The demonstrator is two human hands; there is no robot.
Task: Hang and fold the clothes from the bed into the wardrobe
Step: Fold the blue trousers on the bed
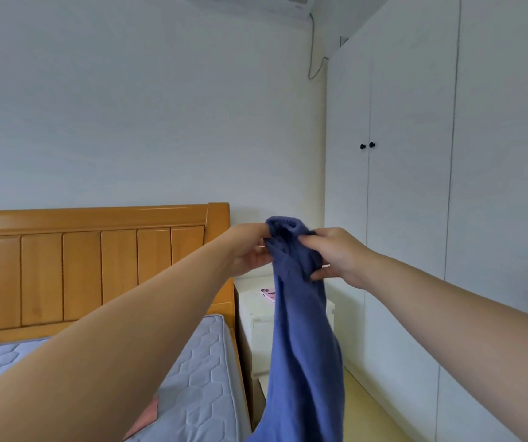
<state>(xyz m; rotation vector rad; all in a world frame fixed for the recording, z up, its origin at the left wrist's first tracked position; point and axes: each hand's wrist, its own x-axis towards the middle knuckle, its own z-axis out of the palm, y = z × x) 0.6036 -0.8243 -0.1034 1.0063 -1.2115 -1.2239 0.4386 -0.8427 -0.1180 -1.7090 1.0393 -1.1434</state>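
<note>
A blue knitted garment (301,339) hangs in the air in front of me, its ribbed top edge bunched between both hands. My left hand (250,250) grips the top from the left and my right hand (336,253) grips it from the right, at about headboard height. The cloth drops down past the bottom of the frame. The bed (199,362) with a grey-blue quilted mattress lies at lower left. A pink piece of cloth (148,413) shows on the mattress under my left forearm. The white wardrobe (409,186) stands on the right with its doors closed.
A wooden headboard (97,256) backs the bed against the wall. A white bedside table (256,314) sits between bed and wardrobe, with a pink phone (268,294) on top. Two black knobs (367,145) mark the wardrobe doors. An air conditioner (256,3) hangs above.
</note>
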